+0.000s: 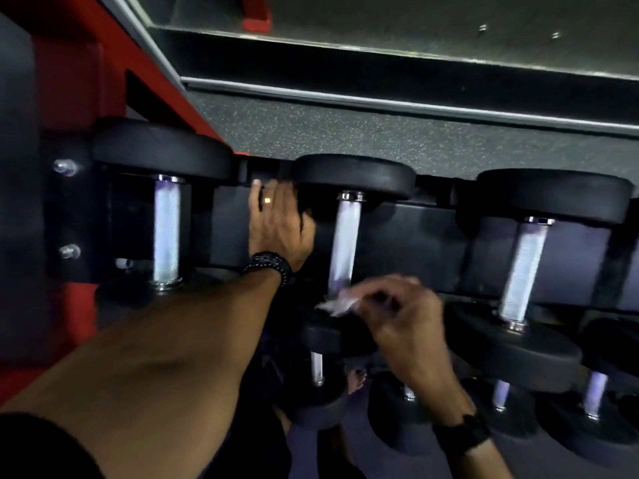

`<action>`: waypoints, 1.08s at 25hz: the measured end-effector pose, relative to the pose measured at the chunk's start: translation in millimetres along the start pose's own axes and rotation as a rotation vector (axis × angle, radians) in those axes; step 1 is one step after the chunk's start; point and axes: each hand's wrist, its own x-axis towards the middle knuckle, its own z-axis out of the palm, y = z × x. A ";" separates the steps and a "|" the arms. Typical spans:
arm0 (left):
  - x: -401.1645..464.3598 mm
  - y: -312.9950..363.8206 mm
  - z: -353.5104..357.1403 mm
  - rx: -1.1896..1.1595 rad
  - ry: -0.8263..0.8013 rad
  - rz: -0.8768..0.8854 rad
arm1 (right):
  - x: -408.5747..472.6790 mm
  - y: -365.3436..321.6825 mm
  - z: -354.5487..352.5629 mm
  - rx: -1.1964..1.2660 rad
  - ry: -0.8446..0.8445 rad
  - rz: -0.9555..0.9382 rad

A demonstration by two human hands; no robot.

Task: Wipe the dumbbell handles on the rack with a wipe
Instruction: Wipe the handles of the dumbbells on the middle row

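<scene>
Right hand (pixel 397 309): pinches wipe (pixel 337 305), blurred, at near end of middle handle (pixel 344 243).
Left hand (pixel 276 226): fingers straight, resting on rack (pixel 432 243) between left handle (pixel 166 229) and middle handle.
Right handle (pixel 522 271): apart from both hands.
Upper tier: 3 dumbbells visible.
Lower tier: more dumbbells, near.
</scene>
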 end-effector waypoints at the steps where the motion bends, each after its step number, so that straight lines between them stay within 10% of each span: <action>1: 0.1 -0.5 0.5 -0.012 0.015 0.004 | 3.7 -3.6 9.9 -0.002 -0.117 0.035; 14: 2.0 0.5 1.9 -0.013 0.046 0.007 | 45.9 -11.3 22.4 -0.435 -0.265 0.320; 20: 1.8 -0.9 3.3 -0.022 0.060 0.017 | 70.6 10.7 -4.9 -0.031 -0.638 0.464; 27: 1.4 -3.3 6.1 -0.048 0.077 0.049 | 70.5 12.5 18.5 -0.315 -0.426 0.330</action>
